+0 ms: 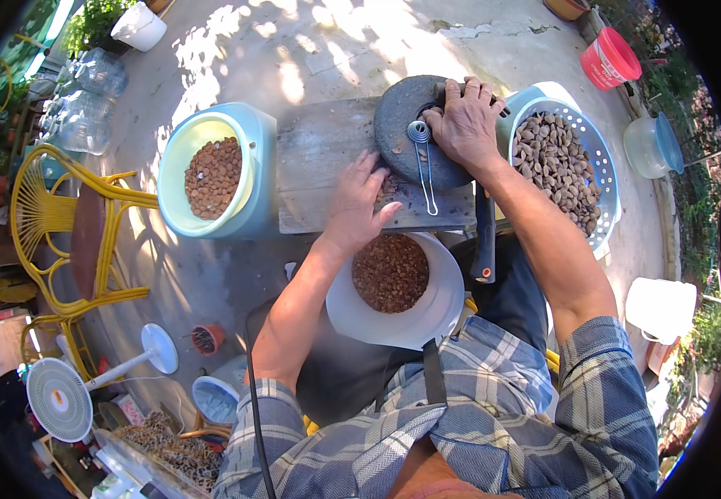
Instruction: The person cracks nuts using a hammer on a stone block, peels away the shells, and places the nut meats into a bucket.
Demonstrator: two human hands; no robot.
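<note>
My left hand (360, 203) lies on a worn wooden board (323, 156), fingers apart, beside small shell fragments (389, 187) at the edge of a round grey stone (391, 125). My right hand (469, 121) is over the stone, its fingers curled over a dark bar (440, 92). Its thumb side is at a dark hollow in the stone, and what the fingertips touch is hidden. A coiled wire tool (419, 132) rests on the stone, its looped handle towards me. By the board's right end, a black-handled tool (484, 249) points its handle at me; its head is hidden.
Brown kernels (213, 178) fill part of a pale bowl (245, 187) on the left. Unshelled pits (554, 162) lie in a blue colander (607, 187) on the right. Between my legs, a white bucket (441, 299) holds broken shells (391, 271). A yellow chair (110, 193) stands left.
</note>
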